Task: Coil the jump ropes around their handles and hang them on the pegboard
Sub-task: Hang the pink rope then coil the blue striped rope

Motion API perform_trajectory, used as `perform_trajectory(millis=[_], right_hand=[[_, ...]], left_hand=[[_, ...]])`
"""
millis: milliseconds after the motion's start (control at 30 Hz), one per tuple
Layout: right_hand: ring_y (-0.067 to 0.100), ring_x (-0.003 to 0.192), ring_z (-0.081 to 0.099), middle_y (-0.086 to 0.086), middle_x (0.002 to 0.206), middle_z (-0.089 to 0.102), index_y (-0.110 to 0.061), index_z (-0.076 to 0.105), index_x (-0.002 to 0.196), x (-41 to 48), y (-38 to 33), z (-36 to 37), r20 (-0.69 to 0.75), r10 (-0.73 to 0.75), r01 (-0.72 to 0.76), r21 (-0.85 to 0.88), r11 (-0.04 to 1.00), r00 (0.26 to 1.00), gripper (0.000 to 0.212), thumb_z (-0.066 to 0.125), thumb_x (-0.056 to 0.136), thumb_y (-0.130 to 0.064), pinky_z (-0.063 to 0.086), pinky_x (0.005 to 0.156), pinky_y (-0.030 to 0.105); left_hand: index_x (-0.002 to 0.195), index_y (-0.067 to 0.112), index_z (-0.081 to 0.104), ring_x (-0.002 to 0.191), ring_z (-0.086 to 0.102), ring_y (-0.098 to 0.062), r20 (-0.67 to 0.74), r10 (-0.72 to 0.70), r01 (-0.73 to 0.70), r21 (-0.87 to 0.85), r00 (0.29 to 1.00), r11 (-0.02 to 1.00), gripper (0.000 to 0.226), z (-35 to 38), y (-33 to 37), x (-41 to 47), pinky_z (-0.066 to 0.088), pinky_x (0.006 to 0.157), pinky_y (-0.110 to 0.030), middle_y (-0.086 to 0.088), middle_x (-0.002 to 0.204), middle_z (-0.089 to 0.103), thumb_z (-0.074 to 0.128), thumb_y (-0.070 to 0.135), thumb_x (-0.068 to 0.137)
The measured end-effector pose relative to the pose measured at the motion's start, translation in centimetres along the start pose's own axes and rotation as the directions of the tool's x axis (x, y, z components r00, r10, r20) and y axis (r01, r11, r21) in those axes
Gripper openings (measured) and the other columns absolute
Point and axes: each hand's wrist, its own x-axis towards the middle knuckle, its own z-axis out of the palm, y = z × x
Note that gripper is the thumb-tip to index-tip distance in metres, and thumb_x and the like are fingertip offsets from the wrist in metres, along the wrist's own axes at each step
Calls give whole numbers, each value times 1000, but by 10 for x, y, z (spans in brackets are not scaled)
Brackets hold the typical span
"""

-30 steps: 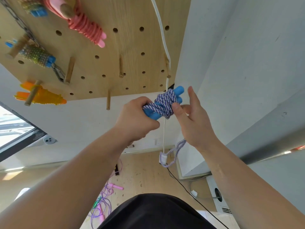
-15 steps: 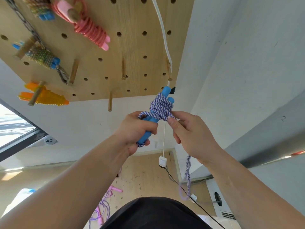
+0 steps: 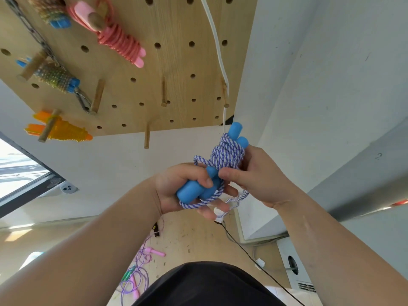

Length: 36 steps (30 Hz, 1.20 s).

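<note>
Below a wooden pegboard's [image 3: 176, 69] lower edge, the left hand [image 3: 176, 186] grips two blue foam jump-rope handles [image 3: 194, 191], while the right hand [image 3: 254, 180] pinches their blue-and-white braided rope [image 3: 225, 154] coil.

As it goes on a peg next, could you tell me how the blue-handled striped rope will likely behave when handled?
The striped cord looks soft and floppy: a loose loop sags under the blue handles, so the coil would probably unwind if released. The handles look like smooth, light cylinders, easy to grip but apt to roll.
</note>
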Motion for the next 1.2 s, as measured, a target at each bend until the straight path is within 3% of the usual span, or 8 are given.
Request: perform_trajectory(millis=[100,167,300,467,733,933,1033,1200], right_hand=[[-1,47,48,-18,54,54,-10,59,93,3,4,3,-186,60,-64,-12,998,981,15,73,90,-16,37,49,11],[2,46,39,-15,54,47,-6,62,94,6,7,4,-301,91,-96,-1,995,949,25,73,91,-29,32,48,18],[7,47,35,-10,53,43,-13,63,86,9,6,19,-383,164,-138,94,986,909,25,71,93,-36,30,46,19],[9,48,30,-5,55,39,-12,62,86,6,-2,23,-343,163,-125,132,983,925,24,70,94,-33,27,43,17],[12,56,27,4,61,31,-26,67,114,-6,3,7,-128,26,-14,99,995,991,16,56,103,-23,22,48,23],[5,49,25,-6,58,31,3,63,95,-9,-1,-5,122,-15,-23,302,953,992,65,86,71,-52,18,47,22],[4,46,29,-12,54,47,-17,71,88,-8,-5,-5,99,-55,34,205,978,994,26,78,83,-42,22,45,18],[8,46,26,-5,54,41,-13,60,81,-5,-3,8,-211,85,-43,194,980,974,26,69,89,-36,23,43,20]], left_hand=[[122,13,65,99,71,-28,-395,225,-53,401,891,914,74,-5,-4,3,57,92,-56,-14,117,72,82,42,56],[132,29,55,106,67,-15,-552,534,-102,627,641,772,95,5,-13,2,57,94,-45,1,123,65,86,58,48],[147,22,38,121,48,-18,-178,882,160,980,437,118,108,20,-33,10,44,101,-33,4,140,47,83,64,58],[114,4,64,81,64,-35,-47,929,244,969,366,-47,56,5,-20,22,56,71,-43,-11,97,66,84,21,63],[88,-2,66,60,46,-20,-493,608,-288,578,622,763,44,23,-2,7,36,52,-30,-12,67,52,75,16,49],[88,4,63,53,38,-16,25,325,-326,27,945,945,44,21,-10,-2,22,43,-18,-11,72,50,76,19,49],[89,7,67,52,37,-13,184,270,-250,-124,945,960,48,14,-12,2,30,40,-16,-8,74,54,86,33,53],[103,5,67,76,68,-30,-274,324,-316,74,905,946,54,20,-4,2,59,64,-38,-19,92,70,77,38,61]])
